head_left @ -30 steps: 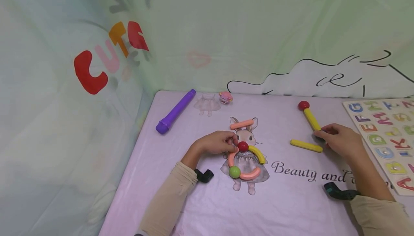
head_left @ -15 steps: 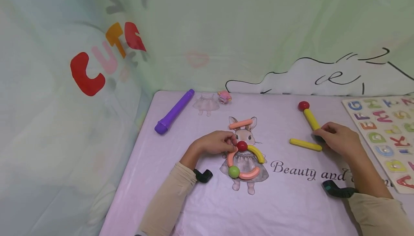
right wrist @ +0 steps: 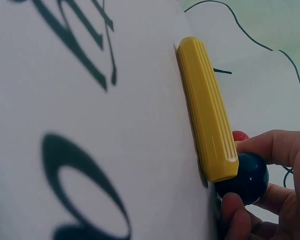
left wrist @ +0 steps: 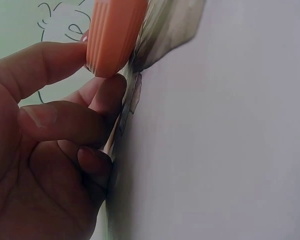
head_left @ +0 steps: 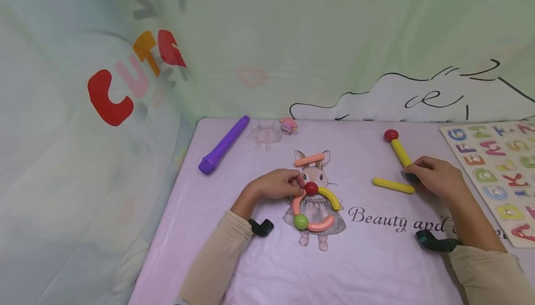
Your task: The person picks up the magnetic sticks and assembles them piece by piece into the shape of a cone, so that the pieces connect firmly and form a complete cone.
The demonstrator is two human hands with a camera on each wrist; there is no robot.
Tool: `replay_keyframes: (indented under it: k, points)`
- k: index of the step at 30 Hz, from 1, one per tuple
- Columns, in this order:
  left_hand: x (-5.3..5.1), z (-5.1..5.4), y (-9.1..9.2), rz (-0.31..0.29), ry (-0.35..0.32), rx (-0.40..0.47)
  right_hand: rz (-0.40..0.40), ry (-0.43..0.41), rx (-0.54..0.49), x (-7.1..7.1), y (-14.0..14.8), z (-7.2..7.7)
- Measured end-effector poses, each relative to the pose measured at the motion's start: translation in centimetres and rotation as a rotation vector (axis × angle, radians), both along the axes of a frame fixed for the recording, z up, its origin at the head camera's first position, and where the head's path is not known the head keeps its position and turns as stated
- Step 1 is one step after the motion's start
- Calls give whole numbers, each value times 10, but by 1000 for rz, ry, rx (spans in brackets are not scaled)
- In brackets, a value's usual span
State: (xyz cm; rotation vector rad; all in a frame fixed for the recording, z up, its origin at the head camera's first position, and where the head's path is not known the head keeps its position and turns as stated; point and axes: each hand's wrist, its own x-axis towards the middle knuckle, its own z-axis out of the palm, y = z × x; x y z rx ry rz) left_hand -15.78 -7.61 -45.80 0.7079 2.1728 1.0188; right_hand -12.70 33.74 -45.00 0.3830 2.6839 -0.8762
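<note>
Right wrist view, dark ball (right wrist: 250, 176) within right grip (right wrist: 290, 202), yellow rod (right wrist: 207, 110) near.

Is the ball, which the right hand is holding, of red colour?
No, the ball held in the right hand looks dark, almost black.

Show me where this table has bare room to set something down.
The table is barest on its near side, between the left sleeve and right sleeve, below the printed rabbit. Another patch: between the pink trinket and far red ball. Crowded: the left hand at the curved pieces; the right hand by the straight yellow sticks and letter board.
</note>
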Motion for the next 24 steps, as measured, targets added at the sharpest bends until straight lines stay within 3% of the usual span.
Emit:
replay_keyframes:
  k: [24]
  points:
    - [0, 0, -1, -3, -5, 14, 28, 2, -12, -1, 1, 2]
